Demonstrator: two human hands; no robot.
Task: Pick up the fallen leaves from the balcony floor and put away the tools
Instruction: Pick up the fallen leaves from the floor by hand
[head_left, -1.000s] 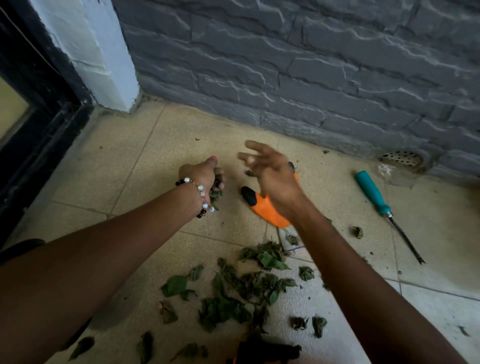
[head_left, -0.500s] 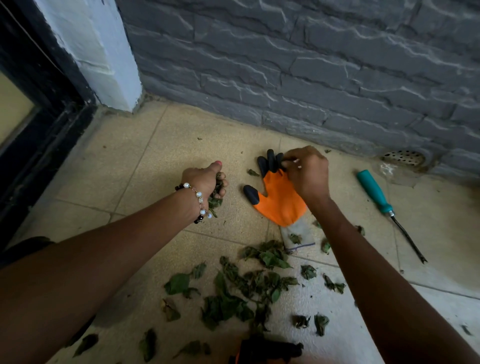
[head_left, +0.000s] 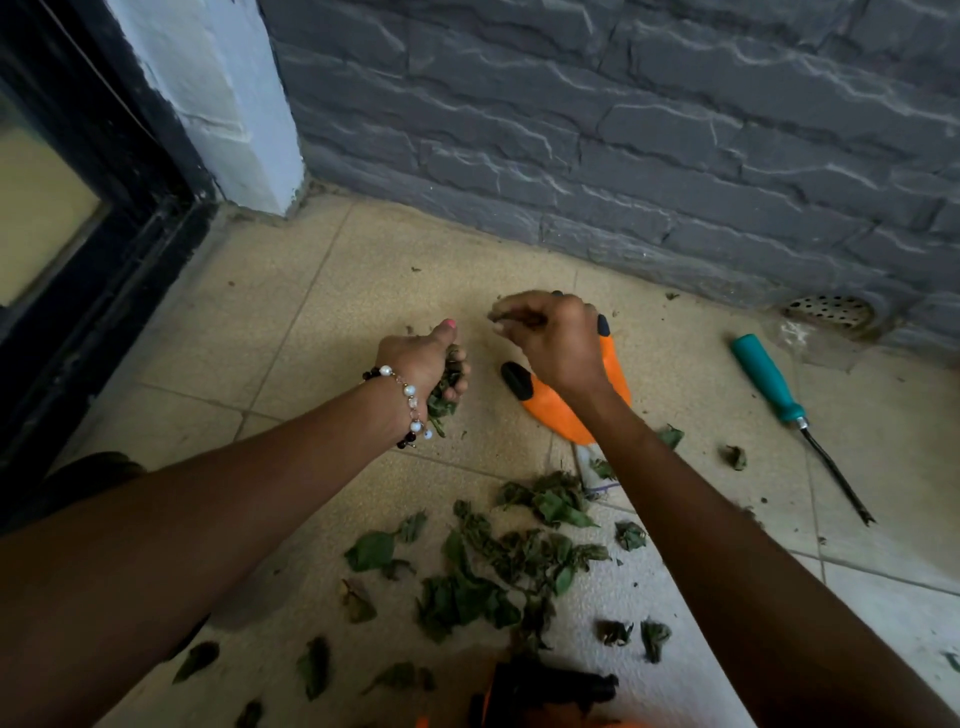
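Note:
My left hand (head_left: 423, 358), with a bead bracelet at the wrist, grips a bunch of green leaves (head_left: 445, 395) above the tan floor tiles. Just to its right, my right hand (head_left: 550, 335) pinches a small leaf scrap between its curled fingertips, hovering over an orange glove (head_left: 613, 371) with black fingertips that lies on the floor. Several fallen leaves (head_left: 498, 566) lie scattered on the tiles nearer to me. A teal-handled weeding tool (head_left: 779, 389) lies on the floor at the right.
A grey stone wall (head_left: 623, 156) closes the far side, with a round floor drain (head_left: 831, 312) at its foot. A black door frame (head_left: 104, 249) stands at the left. A second orange-and-black glove (head_left: 545, 691) lies at the bottom edge.
My right hand has moved left off the glove's fingers toward my left hand, its fingers pinched together. My left hand has stayed in place holding the leaves.

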